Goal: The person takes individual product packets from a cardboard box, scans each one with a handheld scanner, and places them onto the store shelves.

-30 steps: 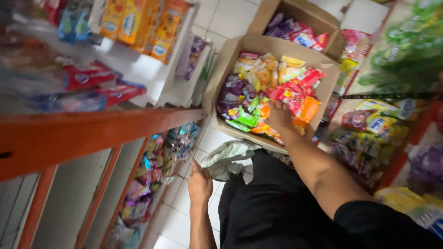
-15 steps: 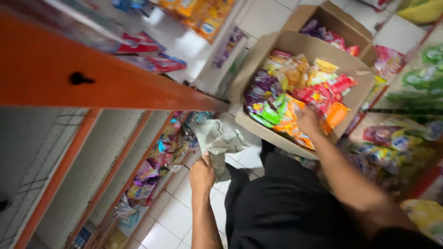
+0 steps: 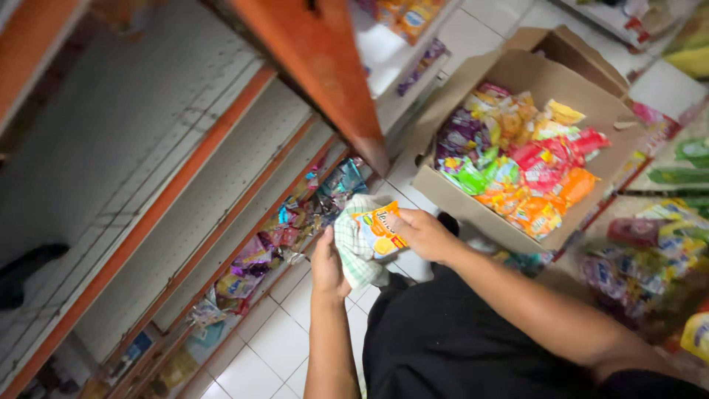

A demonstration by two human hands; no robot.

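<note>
The cloth (image 3: 356,251) hides the left hand's (image 3: 327,267) fingers. Packets on the lower shelf (image 3: 281,236) are too blurred to tell apart. The box (image 3: 517,74) hides its lower packets; goods at right (image 3: 650,258) blur past the edge.

two hands (image 3: 329,262), one cloth (image 3: 353,247), one orange packet (image 3: 378,229), two cardboard boxes (image 3: 473,196)
</note>
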